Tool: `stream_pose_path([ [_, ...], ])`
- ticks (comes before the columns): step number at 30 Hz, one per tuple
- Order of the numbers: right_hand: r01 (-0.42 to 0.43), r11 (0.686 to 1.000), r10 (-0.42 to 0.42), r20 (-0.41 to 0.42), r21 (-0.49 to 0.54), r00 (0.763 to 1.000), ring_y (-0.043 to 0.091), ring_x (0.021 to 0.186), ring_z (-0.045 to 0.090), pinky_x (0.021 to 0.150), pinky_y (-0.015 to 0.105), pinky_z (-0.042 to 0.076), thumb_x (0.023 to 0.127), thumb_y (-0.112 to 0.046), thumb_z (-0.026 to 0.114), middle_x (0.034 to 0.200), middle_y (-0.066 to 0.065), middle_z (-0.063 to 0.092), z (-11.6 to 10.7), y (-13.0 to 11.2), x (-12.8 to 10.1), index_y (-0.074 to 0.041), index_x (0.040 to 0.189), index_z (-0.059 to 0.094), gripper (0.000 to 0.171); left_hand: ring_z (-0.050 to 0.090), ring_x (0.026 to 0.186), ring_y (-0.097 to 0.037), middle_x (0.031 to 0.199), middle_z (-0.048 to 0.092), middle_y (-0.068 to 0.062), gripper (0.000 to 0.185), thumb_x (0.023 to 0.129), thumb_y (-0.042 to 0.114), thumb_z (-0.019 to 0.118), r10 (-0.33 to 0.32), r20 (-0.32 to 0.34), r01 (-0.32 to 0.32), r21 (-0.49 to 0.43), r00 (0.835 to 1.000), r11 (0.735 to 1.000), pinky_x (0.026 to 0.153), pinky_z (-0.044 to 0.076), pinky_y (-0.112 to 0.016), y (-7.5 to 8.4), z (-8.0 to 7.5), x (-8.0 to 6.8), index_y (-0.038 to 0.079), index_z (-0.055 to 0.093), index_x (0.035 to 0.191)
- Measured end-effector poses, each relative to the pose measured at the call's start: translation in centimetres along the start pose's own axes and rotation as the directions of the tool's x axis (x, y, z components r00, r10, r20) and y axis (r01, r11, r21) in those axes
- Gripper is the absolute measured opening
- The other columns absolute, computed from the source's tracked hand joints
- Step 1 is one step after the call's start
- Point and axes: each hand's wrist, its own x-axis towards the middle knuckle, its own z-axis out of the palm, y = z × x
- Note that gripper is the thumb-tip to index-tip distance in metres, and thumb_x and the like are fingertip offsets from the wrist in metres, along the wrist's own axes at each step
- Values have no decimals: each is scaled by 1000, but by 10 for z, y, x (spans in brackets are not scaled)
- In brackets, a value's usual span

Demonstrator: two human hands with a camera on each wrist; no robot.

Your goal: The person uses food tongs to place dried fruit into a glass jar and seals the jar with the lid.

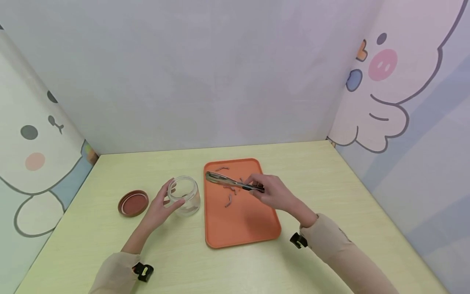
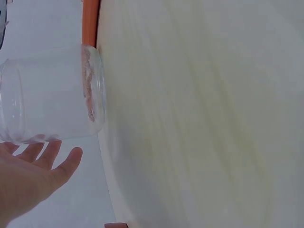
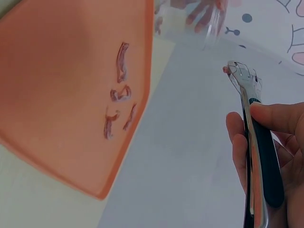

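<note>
A clear glass jar (image 1: 186, 195) stands open on the table just left of an orange tray (image 1: 242, 228). My left hand (image 1: 160, 205) curls round the jar from the left, thumb at the far side and fingers at the near side. In the left wrist view the jar (image 2: 47, 95) lies against my fingers (image 2: 42, 159). My right hand (image 1: 273, 194) grips metal tongs (image 1: 231, 182) with dark handles, held over the tray with the tips pointing left. Several reddish-brown strips (image 1: 229, 200) lie on the tray (image 3: 61, 85). A small reddish bit shows at the tongs' (image 3: 251, 118) tip.
A reddish-brown jar lid (image 1: 133, 202) lies flat on the table left of the jar. The pale yellow-green table (image 1: 330, 183) is walled in by cartoon-printed panels at the back and on both sides.
</note>
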Motion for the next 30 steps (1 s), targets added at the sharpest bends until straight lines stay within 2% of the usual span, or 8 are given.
stream_pose_path([
  [14,43,999,-43,20,-18,999,6,46,38,40,20,30,81,0,59,70,-6,56,6,-13,29,-12,96,59,19,31,120,-32,135,31,-17,76,81,29,64,-10,1,10,-3,1000,1000,91,35,-49,2,0,0,11,19,140],
  [24,41,998,-44,67,42,997,4,44,39,39,18,29,78,7,53,70,-11,58,18,-22,51,-12,97,58,27,31,120,-33,135,30,-18,76,82,29,64,-16,9,17,-5,1000,1000,92,35,-49,2,0,0,11,18,140],
  [30,42,998,-38,77,-52,996,3,43,37,39,18,27,81,-1,56,74,-5,60,26,-28,57,-13,99,59,22,30,121,-34,136,29,-18,75,82,29,63,-20,15,20,-3,1000,1000,92,34,-50,1,0,0,11,18,140],
])
